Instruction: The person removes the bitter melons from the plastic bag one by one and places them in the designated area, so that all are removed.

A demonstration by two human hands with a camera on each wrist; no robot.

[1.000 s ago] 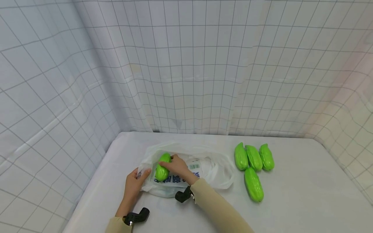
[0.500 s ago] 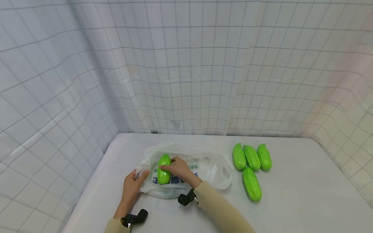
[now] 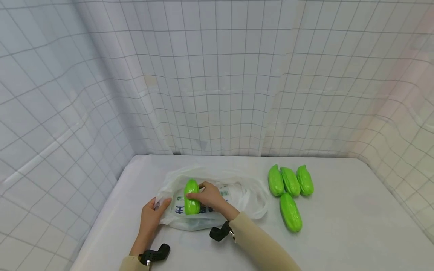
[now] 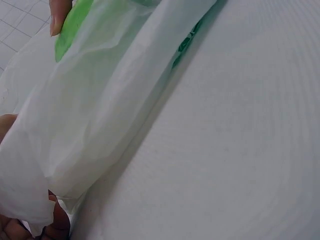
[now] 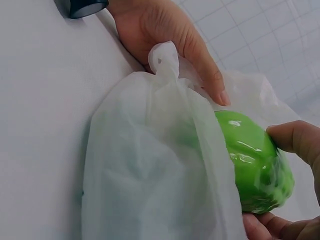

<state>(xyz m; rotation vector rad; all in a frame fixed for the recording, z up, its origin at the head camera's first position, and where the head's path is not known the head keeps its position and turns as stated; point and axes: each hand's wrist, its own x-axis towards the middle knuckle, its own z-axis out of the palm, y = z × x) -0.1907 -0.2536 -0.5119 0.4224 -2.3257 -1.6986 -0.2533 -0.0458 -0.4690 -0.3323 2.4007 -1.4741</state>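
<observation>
In the head view my right hand (image 3: 209, 195) grips a glossy bright-green oblong gourd-like thing (image 3: 191, 207) between thumb and fingers, inside the mouth of a white plastic bag (image 3: 255, 205). Its end shows crinkled clear wrapping in the right wrist view, where the green oblong (image 5: 245, 155) lies partly behind the bag wall. At the bag's left end, my left hand (image 3: 151, 215) pinches the rim and keeps it spread. The left wrist view has the bag (image 4: 100, 125) covering most of that hand. Printed dark lettering and a barcode show within the bag.
Several similar green oblongs lie right of the bag: a row of three at the back, including the rightmost one (image 3: 305, 180), and a single one (image 3: 291, 213) in front. White gridded curtains (image 3: 217, 94) surround the back and sides of the white table (image 3: 342, 222).
The green oblong in my right hand has turned from slanted to nearly straight front-to-back and moved slightly right within the bag. My left hand keeps its pinch on the rim. The view shifts slightly.
</observation>
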